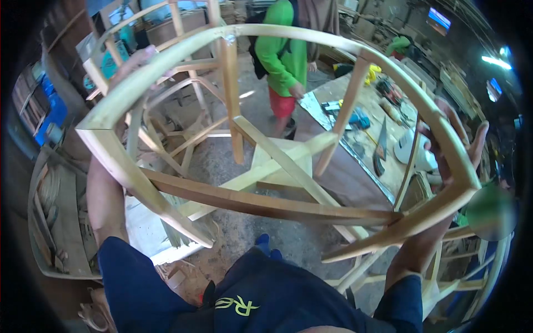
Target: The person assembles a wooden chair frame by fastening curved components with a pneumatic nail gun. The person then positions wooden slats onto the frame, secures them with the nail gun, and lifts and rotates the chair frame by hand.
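Observation:
A pale wooden chair frame with a curved top rail [288, 32], slanting legs and crossed lower bars is raised in front of my body. A darker curved bar [266, 204] spans its near side. My left hand [133, 65] grips the rail at the upper left, partly hidden behind the wood. At the right side, my right hand [458, 136] holds the rail from behind, with fingers showing on both sides of it and some stretched out.
A person in a green top [283, 50] stands beyond the frame. On the right, a workbench [347, 91] bears power tools and a handsaw [381, 147]. More wooden frames [194, 83] stand at the upper left and lower right. Wood scraps lie on the floor.

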`<action>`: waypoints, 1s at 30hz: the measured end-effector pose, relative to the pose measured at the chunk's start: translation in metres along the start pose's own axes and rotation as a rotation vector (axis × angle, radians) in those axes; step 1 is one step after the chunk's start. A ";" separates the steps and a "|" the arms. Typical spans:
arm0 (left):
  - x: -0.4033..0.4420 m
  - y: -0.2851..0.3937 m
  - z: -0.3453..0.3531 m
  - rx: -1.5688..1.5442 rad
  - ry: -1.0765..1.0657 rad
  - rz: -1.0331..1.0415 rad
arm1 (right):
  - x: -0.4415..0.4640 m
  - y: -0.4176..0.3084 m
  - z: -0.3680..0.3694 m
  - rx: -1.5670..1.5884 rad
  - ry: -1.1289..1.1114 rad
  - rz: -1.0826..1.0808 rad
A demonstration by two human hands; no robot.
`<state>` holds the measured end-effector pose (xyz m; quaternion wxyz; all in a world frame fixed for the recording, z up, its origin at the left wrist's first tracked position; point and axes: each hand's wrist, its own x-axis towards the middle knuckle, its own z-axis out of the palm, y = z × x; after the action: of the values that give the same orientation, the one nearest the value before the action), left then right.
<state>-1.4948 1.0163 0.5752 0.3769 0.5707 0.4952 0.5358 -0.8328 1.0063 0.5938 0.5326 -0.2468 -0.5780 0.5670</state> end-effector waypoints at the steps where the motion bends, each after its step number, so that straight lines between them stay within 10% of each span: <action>1: 0.012 0.017 -0.002 -0.091 -0.025 -0.184 | 0.007 -0.003 -0.001 0.000 0.010 0.014; 17: 0.113 0.065 -0.019 -0.012 -0.091 -0.057 | 0.116 -0.044 -0.018 0.055 -0.365 0.155; 30: 0.119 0.110 0.007 0.212 0.020 0.096 | 0.165 -0.072 -0.078 -0.103 -0.142 0.028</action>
<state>-1.4781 1.1072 0.7087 0.2833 0.6251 0.5251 0.5033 -0.7913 1.1663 0.6989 0.4688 -0.2410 -0.6390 0.5602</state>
